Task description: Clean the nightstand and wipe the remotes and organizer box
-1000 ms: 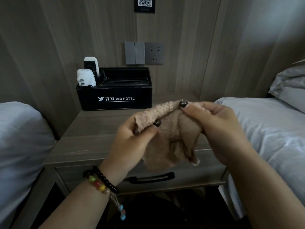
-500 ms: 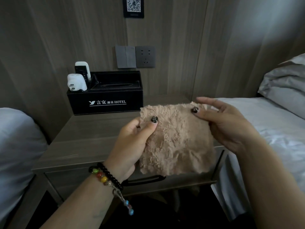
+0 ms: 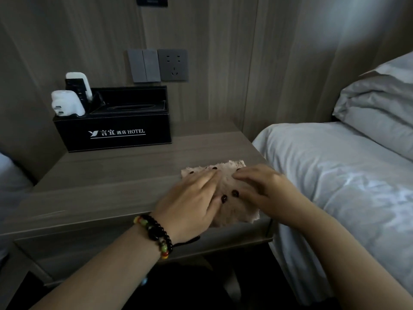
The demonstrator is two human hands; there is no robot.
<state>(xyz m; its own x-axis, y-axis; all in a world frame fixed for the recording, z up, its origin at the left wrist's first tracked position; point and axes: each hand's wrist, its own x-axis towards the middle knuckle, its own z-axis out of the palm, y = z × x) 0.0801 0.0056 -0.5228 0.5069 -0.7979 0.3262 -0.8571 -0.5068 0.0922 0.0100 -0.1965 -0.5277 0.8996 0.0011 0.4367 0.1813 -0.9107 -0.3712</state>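
Woodgrain covers both the nightstand point(image 3: 107, 175) top and the wall panels behind it, all in a dim grey-brown light. Take the organizer box point(image 3: 116, 128) as the landmark: black, printed with white hotel lettering, it stands at the back left of the nightstand top, close against the wall. In its left compartment two remotes point(image 3: 77, 90) stand upright, one white and one black, with a white plug adapter point(image 3: 66, 105) in front of them; its right part has a tissue slot in the lid. On the wall above and to the right of the box sit a grey switch plate point(image 3: 144, 66) and a socket point(image 3: 173, 64).

In front of the box and to its right lies a tan fluffy cloth point(image 3: 232, 191), flat on the top near the front right corner, its near edge reaching the front edge. The left hand point(image 3: 194, 200), with a beaded bracelet point(image 3: 156, 233) at the wrist, lies flat on the cloth with fingers straight and together. The right hand point(image 3: 263, 189) presses the cloth beside it, fingers extended; the two thumbs nearly meet.

Bare top stretches from the box forward and leftward to the front edge. Right of the box, past the nightstand's edge, a white-sheeted bed point(image 3: 335, 175) stands close alongside, pillows point(image 3: 380, 108) stacked at its head. A second bed's bedding point(image 3: 9, 175) shows left of the box.
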